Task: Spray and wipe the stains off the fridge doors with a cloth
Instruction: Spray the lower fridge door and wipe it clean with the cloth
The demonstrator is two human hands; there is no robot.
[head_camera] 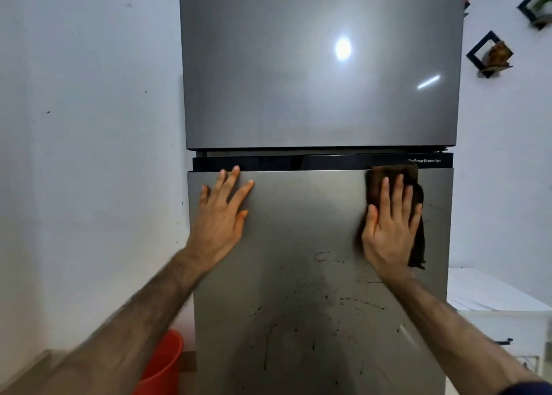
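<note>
Head view is showing, at far left, a white wall [89, 125] and an orange bucket [162, 361] sitting low beside the fridge. The left hand [222, 215] is lying flat with fingers spread against the upper left of the lower door [298, 221], fingertips reaching its top edge. Dark stains [328, 302] are speckling the door's middle and lower part. The right hand [388, 230] is pressing flat, fingers extended, on a brown cloth [380, 179] at the door's upper right. The upper door [298, 66] is reflecting light above. Black wall shelves [490, 54] are hanging at right.
</note>
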